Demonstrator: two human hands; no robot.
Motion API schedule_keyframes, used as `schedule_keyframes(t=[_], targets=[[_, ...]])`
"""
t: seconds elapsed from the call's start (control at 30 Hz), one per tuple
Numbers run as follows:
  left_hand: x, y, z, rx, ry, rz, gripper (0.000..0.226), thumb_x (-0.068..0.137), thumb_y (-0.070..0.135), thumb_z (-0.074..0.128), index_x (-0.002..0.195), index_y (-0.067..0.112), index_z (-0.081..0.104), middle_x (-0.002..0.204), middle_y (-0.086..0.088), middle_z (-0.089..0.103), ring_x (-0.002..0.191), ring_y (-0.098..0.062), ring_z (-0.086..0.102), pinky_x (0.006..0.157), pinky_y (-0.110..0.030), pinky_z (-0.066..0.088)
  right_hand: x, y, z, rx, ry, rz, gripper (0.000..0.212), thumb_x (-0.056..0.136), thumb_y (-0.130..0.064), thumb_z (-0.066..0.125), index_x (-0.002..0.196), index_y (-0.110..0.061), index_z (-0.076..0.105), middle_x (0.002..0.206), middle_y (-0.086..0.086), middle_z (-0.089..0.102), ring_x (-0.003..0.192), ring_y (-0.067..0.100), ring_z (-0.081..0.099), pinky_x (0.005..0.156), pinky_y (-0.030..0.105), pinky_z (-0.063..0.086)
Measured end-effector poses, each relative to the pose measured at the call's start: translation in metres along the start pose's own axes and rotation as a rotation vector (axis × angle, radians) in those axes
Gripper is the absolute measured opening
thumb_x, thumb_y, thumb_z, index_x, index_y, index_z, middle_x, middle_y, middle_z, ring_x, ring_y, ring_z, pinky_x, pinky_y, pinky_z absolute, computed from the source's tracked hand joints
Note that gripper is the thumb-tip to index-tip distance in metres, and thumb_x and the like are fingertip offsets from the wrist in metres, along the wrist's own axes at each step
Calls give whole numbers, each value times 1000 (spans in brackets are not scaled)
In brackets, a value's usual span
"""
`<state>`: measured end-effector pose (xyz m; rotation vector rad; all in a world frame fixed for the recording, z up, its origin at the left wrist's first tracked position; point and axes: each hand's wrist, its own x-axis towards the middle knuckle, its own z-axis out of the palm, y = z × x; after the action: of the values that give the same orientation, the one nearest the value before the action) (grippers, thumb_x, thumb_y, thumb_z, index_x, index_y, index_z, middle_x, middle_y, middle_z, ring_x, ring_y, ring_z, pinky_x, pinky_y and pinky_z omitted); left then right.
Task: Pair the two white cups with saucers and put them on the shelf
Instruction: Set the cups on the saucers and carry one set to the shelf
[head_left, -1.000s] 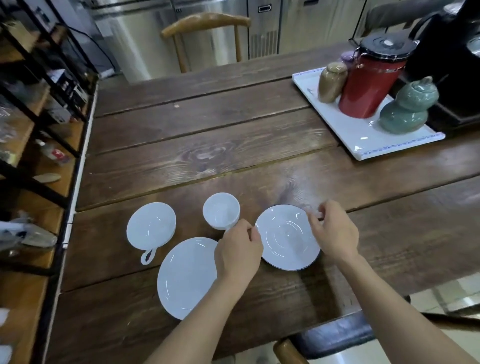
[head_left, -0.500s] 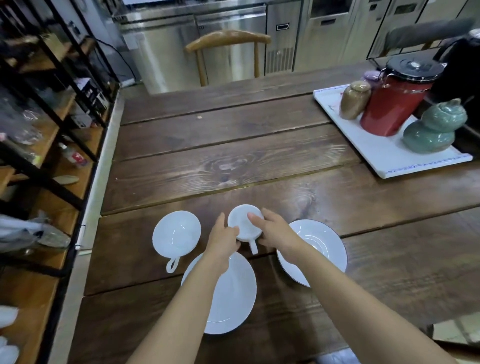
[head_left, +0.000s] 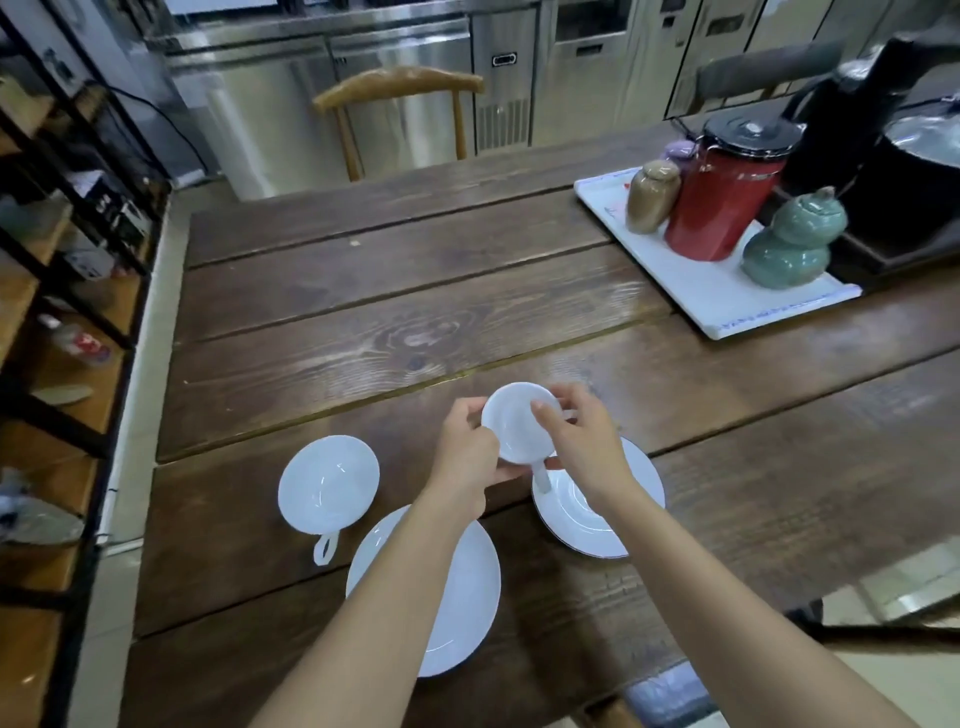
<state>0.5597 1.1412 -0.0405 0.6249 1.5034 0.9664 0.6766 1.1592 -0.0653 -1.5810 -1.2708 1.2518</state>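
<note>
White glazed ware is under inspection, taken left to right. At far left stands the wooden shelf (head_left: 62, 332) in a black metal frame, the destination, with neither pair on it yet. On the plank table (head_left: 415, 322), the wide cup (head_left: 328, 483) sits alone, its loop handle toward the viewer; just beside it lies the larger saucer (head_left: 467, 597), smooth and shallow, partly under the left forearm. The left hand (head_left: 462, 467) and right hand (head_left: 587, 447) both close on the small cup (head_left: 519, 426), held at its rim and wall just over the near edge of the dark-rimmed saucer (head_left: 623, 525). Judged light, rigid, slick and chip-prone; best held by wall or handle and set down gently. At right a white tray (head_left: 727, 301) carries a red canister (head_left: 722, 208).
</note>
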Motion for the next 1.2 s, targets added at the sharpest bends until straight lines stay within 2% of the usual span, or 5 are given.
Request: schedule_keyframes(t=[0.13, 0.53, 0.83, 0.97, 1.2], targets=[[-4, -6, 27, 56, -121, -48, 36, 90, -8, 36, 114, 15, 50, 106, 0, 55, 104, -28, 57, 83, -45, 57, -9, 7, -30, -12, 96, 41, 16, 91, -24, 52, 101, -13, 58, 92, 2, 59, 83, 21, 62, 63, 42, 60], [-8, -34, 57, 94, -171, -214, 30, 94, -1, 41, 119, 14, 48, 101, 1, 47, 87, -19, 53, 77, -42, 55, -23, 49, -54, -14, 181, 190, 23, 90, -21, 54, 105, -5, 60, 101, 6, 56, 81, 16, 58, 61, 41, 60], [2, -33, 40, 319, -175, -67, 39, 93, 7, 49, 131, 13, 50, 122, -2, 50, 105, -21, 50, 87, -35, 49, -16, 53, -61, -538, 212, 165, 36, 92, -35, 50, 114, -8, 57, 117, 9, 56, 105, 28, 55, 79, 36, 47], [1, -14, -1, 649, 42, 312, 29, 94, 18, 48, 121, 15, 58, 121, -1, 62, 112, -19, 56, 92, -29, 42, -9, 26, -58, -772, 338, -24, 39, 94, -34, 48, 122, -8, 54, 127, 10, 49, 114, 28, 50, 73, 33, 35], [-3, -5, -98, 484, 572, 444, 18, 94, 12, 49, 104, 10, 64, 105, -5, 63, 101, -25, 58, 78, -28, 41, 2, 4, 36, -611, 49, -255, 35, 94, -29, 51, 119, -6, 57, 124, 9, 53, 108, 28, 56, 83, 34, 40]])
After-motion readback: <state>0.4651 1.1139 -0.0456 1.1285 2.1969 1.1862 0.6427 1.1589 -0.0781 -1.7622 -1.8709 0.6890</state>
